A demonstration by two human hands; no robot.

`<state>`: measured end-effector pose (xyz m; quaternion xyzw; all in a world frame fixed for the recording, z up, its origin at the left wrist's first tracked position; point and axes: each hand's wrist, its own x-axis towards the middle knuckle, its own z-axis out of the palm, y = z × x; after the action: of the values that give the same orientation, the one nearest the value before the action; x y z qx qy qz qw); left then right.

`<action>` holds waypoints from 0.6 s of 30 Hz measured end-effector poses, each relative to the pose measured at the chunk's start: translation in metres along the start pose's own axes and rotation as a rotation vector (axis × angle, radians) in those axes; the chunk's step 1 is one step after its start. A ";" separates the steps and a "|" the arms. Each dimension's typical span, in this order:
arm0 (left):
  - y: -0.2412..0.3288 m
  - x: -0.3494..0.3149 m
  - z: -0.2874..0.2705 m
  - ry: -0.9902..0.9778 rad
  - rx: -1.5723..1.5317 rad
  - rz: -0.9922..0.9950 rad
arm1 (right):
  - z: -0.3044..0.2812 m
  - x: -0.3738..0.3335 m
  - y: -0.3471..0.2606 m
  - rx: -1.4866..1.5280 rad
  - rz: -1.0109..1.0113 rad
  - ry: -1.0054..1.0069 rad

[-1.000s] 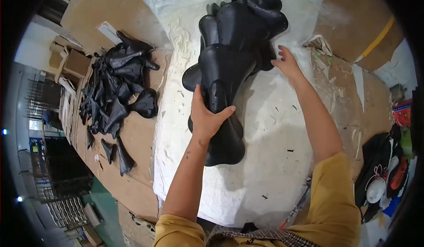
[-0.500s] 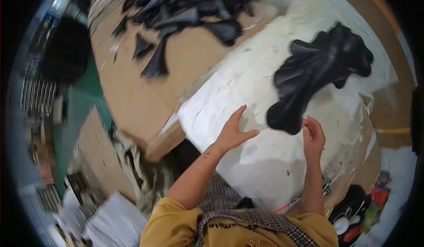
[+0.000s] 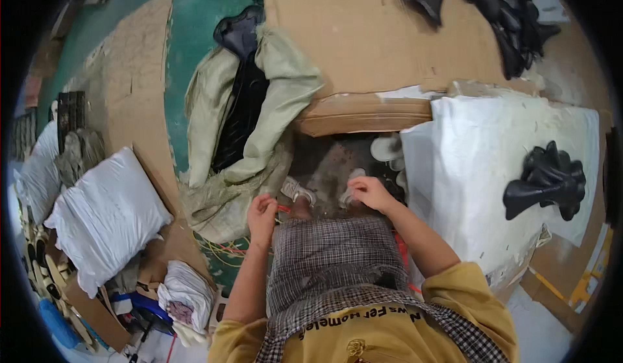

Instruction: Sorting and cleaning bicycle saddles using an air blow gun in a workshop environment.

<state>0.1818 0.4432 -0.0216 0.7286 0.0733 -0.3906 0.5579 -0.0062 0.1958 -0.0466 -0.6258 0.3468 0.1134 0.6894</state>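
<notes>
In front of my apron, my left hand (image 3: 261,216) hangs with its fingers curled in and nothing visible in it. My right hand (image 3: 371,193) is held over my shoes, its fingers loosely bent together; no object shows there either. Nearest to the left hand is a pale green woven sack (image 3: 285,71), lying open on the floor. Glossy black moulded pieces (image 3: 241,97), shaped like bicycle saddles, fill its mouth. A stack of similar black saddle-shaped pieces (image 3: 548,182) rests on the white-covered surface (image 3: 467,168) to the right, apart from both hands.
A cardboard-topped table (image 3: 383,38) stands ahead, with a pile of black pieces (image 3: 496,12) at its far right. White stools (image 3: 387,149) sit beneath. At left are a stuffed white bag (image 3: 113,214) and a flat cardboard sheet (image 3: 139,84) on the green floor. Thin cords lie near the sack.
My view has swung left and down toward the floor and sack. Both hands have come away from the white surface and the black stack, and their fingers are more curled.
</notes>
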 end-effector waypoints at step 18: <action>-0.188 0.039 0.041 -0.265 0.109 -0.220 | -0.082 0.245 0.422 0.571 0.507 -0.004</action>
<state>0.0861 0.4634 -0.1924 0.6873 0.0571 -0.5453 0.4765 -0.1037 0.1309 -0.5273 -0.3025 0.5067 0.1803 0.7869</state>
